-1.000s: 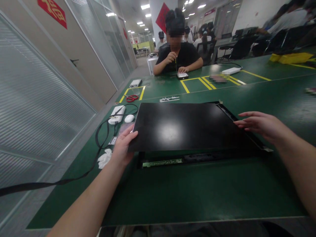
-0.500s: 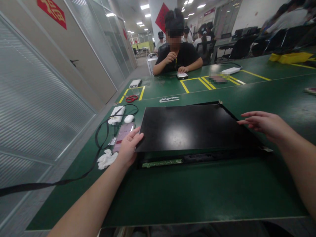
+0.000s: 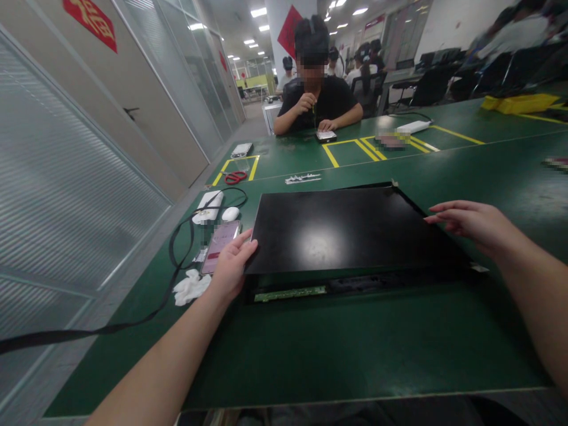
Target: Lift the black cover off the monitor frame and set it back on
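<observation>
A glossy black display panel [image 3: 355, 228] lies tilted over a dark frame, its left side raised. My left hand [image 3: 233, 260] is closed on the panel's left edge, thumb on top and fingers partly hidden beneath. My right hand [image 3: 470, 222] is beside the right edge, fingers stretched out, fingertips near or touching the rim. A narrow green circuit board [image 3: 290, 294] shows in the black frame [image 3: 373, 283] under the panel's near edge. The frame's far right corner [image 3: 394, 184] sticks out past the panel.
Left on the green table [image 3: 355, 349] are a phone [image 3: 222, 245], a crumpled white cloth [image 3: 191, 287], a white oval object [image 3: 231, 214], a black strap [image 3: 173, 248] and red scissors [image 3: 235, 177]. White strips [image 3: 303, 178] lie beyond the panel. Across the table sits a person [image 3: 319, 100] handling a small device [image 3: 326, 136].
Very little differs. The view has shifted slightly, and both hands keep nearly the same places at the panel's edges.
</observation>
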`<action>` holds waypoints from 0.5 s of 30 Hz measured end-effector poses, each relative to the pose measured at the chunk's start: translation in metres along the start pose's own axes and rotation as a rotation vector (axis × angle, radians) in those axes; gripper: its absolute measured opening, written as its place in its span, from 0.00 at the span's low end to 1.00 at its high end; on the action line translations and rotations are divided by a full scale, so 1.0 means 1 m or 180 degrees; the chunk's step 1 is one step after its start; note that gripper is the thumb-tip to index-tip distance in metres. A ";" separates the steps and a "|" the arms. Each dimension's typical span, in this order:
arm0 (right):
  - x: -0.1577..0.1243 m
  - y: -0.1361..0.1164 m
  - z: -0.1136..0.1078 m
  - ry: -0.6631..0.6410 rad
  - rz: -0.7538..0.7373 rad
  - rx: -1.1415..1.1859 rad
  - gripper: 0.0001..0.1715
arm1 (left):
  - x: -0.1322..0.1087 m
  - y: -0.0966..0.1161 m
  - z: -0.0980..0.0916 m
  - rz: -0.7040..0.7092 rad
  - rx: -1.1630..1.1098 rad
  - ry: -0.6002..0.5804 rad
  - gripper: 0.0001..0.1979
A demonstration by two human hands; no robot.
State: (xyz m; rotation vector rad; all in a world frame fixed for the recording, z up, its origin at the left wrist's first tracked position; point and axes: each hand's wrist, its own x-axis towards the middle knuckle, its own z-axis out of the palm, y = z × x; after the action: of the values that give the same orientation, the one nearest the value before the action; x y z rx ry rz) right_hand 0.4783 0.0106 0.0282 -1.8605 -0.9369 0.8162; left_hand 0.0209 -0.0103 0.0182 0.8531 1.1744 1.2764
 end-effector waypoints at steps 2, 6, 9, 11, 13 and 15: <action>-0.001 -0.001 0.001 0.0031 -0.0024 -0.0049 0.12 | -0.001 0.000 0.001 -0.0009 0.0023 -0.0036 0.28; -0.006 -0.004 0.003 0.0110 -0.0069 -0.0216 0.12 | -0.002 0.000 0.002 -0.0023 0.0095 -0.0059 0.27; -0.006 -0.004 0.004 0.0158 -0.0117 -0.0314 0.12 | -0.002 0.000 0.002 -0.0033 0.0114 -0.0041 0.27; -0.004 -0.002 0.004 0.0155 -0.0115 -0.0408 0.11 | -0.001 -0.001 0.002 -0.0027 0.0099 -0.0033 0.28; -0.002 0.001 0.004 0.0175 -0.0166 -0.0579 0.12 | -0.001 -0.002 0.001 -0.0018 0.0103 -0.0039 0.28; 0.001 0.005 0.003 0.0182 -0.0268 -0.0827 0.13 | -0.001 -0.003 0.001 -0.0005 0.0120 -0.0054 0.29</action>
State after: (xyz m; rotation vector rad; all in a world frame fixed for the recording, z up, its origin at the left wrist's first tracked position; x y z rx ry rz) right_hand 0.4774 0.0111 0.0227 -2.0385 -1.1198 0.6095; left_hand 0.0222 -0.0117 0.0159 0.8889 1.1887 1.2466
